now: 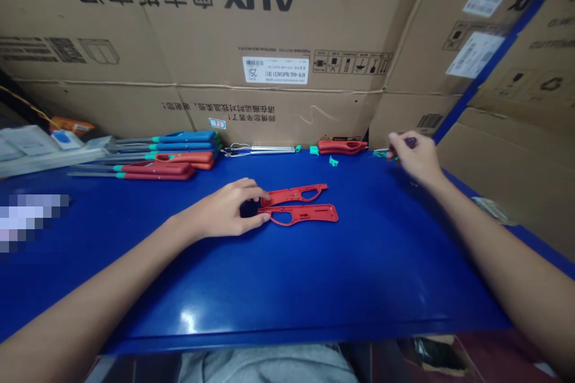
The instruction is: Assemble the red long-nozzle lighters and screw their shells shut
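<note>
Two red plastic shell halves lie one behind the other at the middle of the blue table: a rear half [294, 194] and a front half [309, 214]. My left hand [233, 206] is at their left ends, thumb on the front half and fingertips on the rear one, fingers apart. Near the back right, my right hand [415, 155] is closed around a dark-handled tool [410, 142], over small green pieces [384, 154]. Left of it sits a red handle [341, 147], beside green bits [333, 161].
Several blue, orange and red long-nosed lighters [157, 170] are stacked at the back left. Metal tubes with wires [272, 150] lie along the back edge. A power strip [58, 152] is at the far left. Cardboard [202, 60] walls the back and right of the blue table [291, 287].
</note>
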Motion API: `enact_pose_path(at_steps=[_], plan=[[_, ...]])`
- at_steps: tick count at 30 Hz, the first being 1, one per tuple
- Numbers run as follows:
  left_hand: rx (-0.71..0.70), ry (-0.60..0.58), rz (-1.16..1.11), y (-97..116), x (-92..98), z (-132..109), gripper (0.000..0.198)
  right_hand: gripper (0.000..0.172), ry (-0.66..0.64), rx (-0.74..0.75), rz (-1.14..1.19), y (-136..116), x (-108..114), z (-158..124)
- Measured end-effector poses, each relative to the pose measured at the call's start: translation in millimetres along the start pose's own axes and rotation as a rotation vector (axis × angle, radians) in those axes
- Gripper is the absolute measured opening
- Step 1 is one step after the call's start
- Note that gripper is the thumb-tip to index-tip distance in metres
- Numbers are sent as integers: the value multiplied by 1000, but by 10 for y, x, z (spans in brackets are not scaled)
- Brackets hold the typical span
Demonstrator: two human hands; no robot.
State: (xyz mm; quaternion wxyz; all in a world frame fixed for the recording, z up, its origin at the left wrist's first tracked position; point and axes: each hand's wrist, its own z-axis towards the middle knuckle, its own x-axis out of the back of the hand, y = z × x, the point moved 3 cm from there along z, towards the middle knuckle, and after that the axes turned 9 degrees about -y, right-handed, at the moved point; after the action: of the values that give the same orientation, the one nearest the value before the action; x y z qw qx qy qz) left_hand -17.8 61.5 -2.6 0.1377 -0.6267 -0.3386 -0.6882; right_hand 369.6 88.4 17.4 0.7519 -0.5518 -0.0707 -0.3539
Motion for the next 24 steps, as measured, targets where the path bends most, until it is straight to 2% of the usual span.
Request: enact_pose_path(at_steps=[4,8,12,17,19,21,24], plan=[[8,0,8,0,2,4,38,28,-216,49,38,-45,-369,-131],[18,-1,12,14,9,7,38,42,-338,80,90,-88,-565,-222],[13,-1,19,31,12,-1,39,43,-352,107,102,-126,-594,-251],[-12,21,4,10,3,-4,37,29,-358,180,5,-122,-626,-293],[-7,76,-31,-32,8,2,34,20,-366,230,-59,-124,-653,-325],[82,188,-44,-114,26,8,27,15,-388,276,-125,-131,-686,-356],[315,309,16,-264,38,13,22,11,-431,333,-216,-146,-728,-388]])
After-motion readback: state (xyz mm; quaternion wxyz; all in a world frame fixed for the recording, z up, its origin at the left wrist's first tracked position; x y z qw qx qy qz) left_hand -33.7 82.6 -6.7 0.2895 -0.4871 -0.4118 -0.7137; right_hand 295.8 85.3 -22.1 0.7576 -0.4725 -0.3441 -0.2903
